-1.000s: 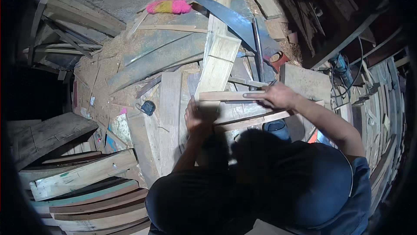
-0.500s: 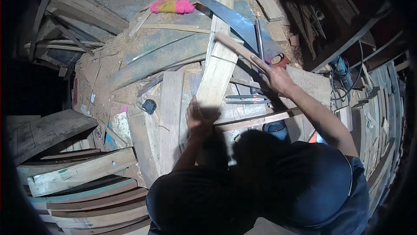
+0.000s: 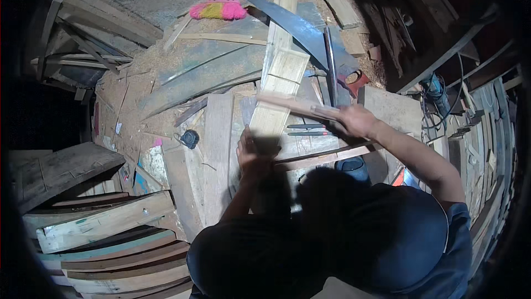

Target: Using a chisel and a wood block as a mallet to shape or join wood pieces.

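A pale board (image 3: 279,86) with dark lines across it stretches away from me over the work surface. My left hand (image 3: 255,152) is closed round its near end, partly in shadow. My right hand (image 3: 359,120) grips a slim wooden stick (image 3: 287,103), which crosses above the board, slightly blurred. Beyond it lies a handsaw (image 3: 298,27) with a red handle (image 3: 357,82). A dark metal rod (image 3: 331,64) rests beside the saw, and two thin dark tools (image 3: 310,130) with red bands lie right of the board.
A round black tape measure (image 3: 189,138) sits to the left. At the back is a pink and yellow fluffy item (image 3: 218,9). Stacked planks (image 3: 116,219) fill the lower left. A blue power tool (image 3: 435,94) with a cord stands at right.
My right hand has come nearer and slightly right, bringing the stick down along the board toward my left hand. My left hand stays in place.
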`<state>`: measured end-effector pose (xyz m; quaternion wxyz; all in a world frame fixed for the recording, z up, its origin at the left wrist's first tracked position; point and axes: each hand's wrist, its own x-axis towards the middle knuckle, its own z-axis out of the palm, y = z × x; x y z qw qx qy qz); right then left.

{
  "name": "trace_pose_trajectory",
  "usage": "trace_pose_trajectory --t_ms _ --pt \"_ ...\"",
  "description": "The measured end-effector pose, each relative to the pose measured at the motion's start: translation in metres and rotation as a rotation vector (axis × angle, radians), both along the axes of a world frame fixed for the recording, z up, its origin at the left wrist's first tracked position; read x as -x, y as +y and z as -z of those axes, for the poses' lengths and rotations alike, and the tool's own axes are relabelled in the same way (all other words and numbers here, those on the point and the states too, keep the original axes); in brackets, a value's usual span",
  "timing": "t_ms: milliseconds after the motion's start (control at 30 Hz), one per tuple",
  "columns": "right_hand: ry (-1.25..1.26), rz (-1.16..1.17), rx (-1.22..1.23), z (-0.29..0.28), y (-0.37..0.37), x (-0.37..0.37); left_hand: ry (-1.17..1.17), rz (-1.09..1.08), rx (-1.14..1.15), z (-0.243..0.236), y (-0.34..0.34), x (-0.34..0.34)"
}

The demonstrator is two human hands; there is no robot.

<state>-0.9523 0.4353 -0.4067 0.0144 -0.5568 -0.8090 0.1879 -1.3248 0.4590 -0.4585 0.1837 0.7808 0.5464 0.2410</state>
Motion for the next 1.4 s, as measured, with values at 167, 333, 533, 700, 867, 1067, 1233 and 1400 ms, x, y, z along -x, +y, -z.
trace_pose_trajectory --t_ms 167,333,533,700,867,1067,1233,1400 --pt "0.006 0.16 -0.045 0.002 0.017 -0.019 0.033 0.107 -0.151 0.002 0.001 0.007" --pt "0.074 0.15 0.003 0.009 0.006 0.006 0.01 0.041 -0.13 0.001 0.0 0.001" --pt "0.117 0.172 -0.109 -0.007 0.02 -0.012 0.02 -0.041 0.027 -0.002 -0.004 0.002" --pt "0.1 0.025 0.005 0.002 -0.001 0.003 0.051 0.019 -0.066 0.004 0.002 -0.001" --pt "-0.019 0.108 -0.002 -0.007 0.019 -0.016 0.018 0.042 -0.066 0.001 0.002 0.003" --pt "0.121 -0.079 0.034 -0.002 0.006 0.01 0.001 0.005 -0.05 0.005 -0.001 0.001" --pt "0.007 0.139 -0.014 -0.009 0.02 -0.014 -0.013 0.022 -0.022 -0.011 0.0 0.0" --pt "0.112 0.148 0.028 0.005 0.001 0.003 0.009 0.047 -0.155 0.002 0.002 0.0"
